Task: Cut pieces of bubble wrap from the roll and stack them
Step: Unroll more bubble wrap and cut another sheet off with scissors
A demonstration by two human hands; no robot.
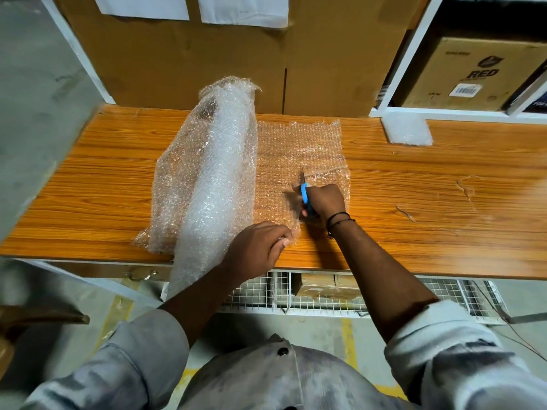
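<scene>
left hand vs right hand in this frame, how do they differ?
Tool: the right hand grips blue-handled scissors; the left hand holds no tool and pinches the near edge of the bubble wrap sheet.
Position: the right hand is over the sheet, farther onto the table; the left hand is at the near edge, next to the roll.
Wrist: the right wears a dark band; the left is bare.
Shared: both work the same sheet.

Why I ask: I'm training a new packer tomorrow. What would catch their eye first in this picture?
First, the big bubble wrap roll lying left of centre on the orange wooden table, its near end overhanging the edge. Next, the right hand holding blue-handled scissors with the blades in the unrolled sheet beside the roll, while the left hand pinches that sheet's near edge.
</scene>
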